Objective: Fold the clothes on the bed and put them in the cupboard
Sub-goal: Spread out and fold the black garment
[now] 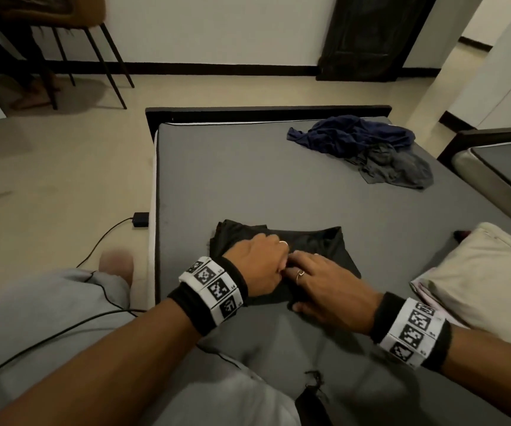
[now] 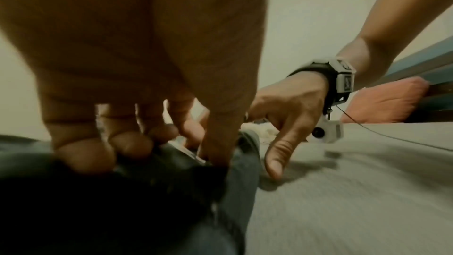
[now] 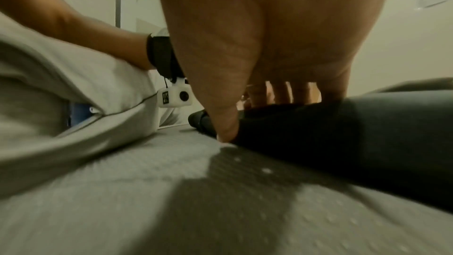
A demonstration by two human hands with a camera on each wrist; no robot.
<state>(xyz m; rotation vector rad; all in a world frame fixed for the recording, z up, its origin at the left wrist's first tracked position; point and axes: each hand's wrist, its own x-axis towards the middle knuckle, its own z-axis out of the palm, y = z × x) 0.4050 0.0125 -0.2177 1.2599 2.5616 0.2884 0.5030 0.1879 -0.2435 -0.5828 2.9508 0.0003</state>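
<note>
I have the small folded black cloth garment [image 1: 281,259] lying flat on the grey bed [image 1: 248,179], just in front of me at six o'clock; my left hand [image 1: 258,269] curls its fingers into the near fold, while my right hand [image 1: 324,287] lies flat with straight fingers pressing the cloth; the crumpled navy and grey clothes [image 1: 368,149] wait at one o'clock. Lifting one-handed, I judge, could let the slippery layers slide apart and undo the fold.
</note>
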